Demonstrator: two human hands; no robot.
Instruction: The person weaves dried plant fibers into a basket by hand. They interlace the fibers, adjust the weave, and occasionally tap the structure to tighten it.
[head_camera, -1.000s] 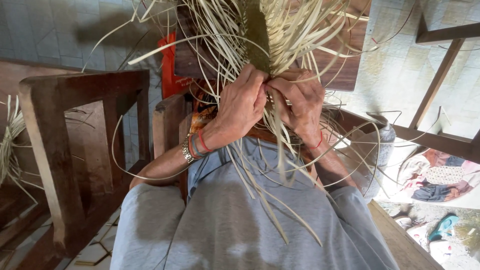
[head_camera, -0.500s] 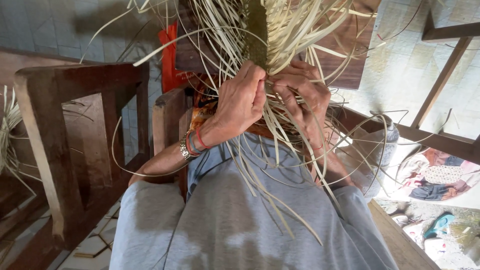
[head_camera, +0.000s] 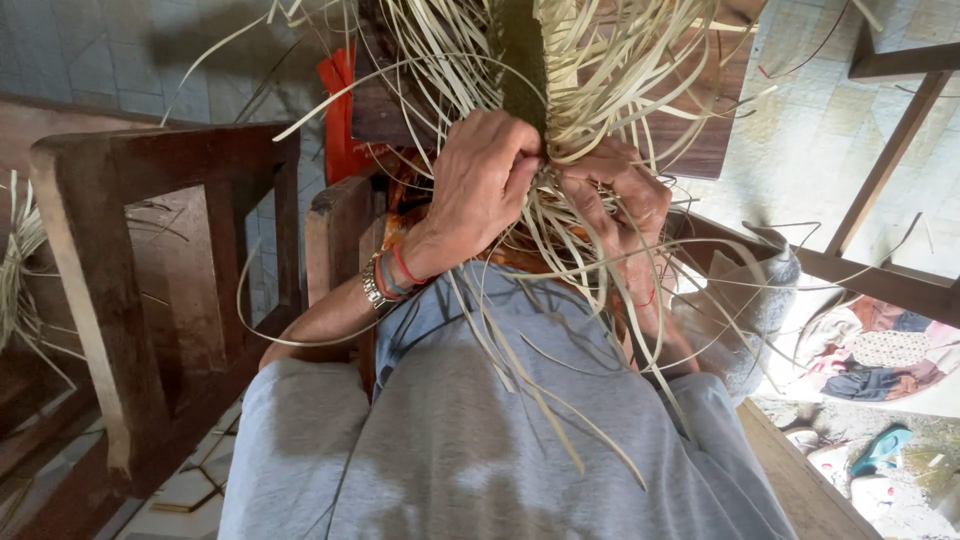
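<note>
Both our hands grip the woven straw bundle (head_camera: 560, 90) at upper centre, left hand (head_camera: 485, 175) pinching strands just beside the right hand (head_camera: 615, 200), the weave's long axis rising straight above them, loose ends trailing over our grey-clad knees (head_camera: 480, 430).

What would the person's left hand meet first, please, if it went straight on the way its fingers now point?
The left hand points rightward at the bundle of pale straw-like strips, which its fingers already pinch. Just beyond is the right hand, though depth is unclear.
</note>
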